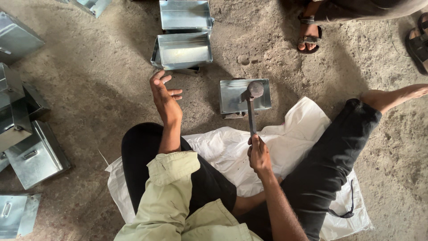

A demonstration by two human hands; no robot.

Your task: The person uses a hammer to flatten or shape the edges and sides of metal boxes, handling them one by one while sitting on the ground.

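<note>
My right hand (259, 154) grips the handle of a hammer (252, 102), whose round metal head hovers over a small shiny metal box (236, 96) standing on the dirt floor in front of me. My left hand (164, 93) is raised, fingers spread and empty, to the left of that box and just below an open metal tray (183, 50). I sit cross-legged on a white sack (232, 147), wearing dark trousers and a pale green shirt.
A second open tray (185, 14) lies behind the first. Several closed metal boxes (35, 154) are stacked along the left edge. Another person's sandalled foot (308, 33) stands at the top right, another sandal (418, 42) at the far right.
</note>
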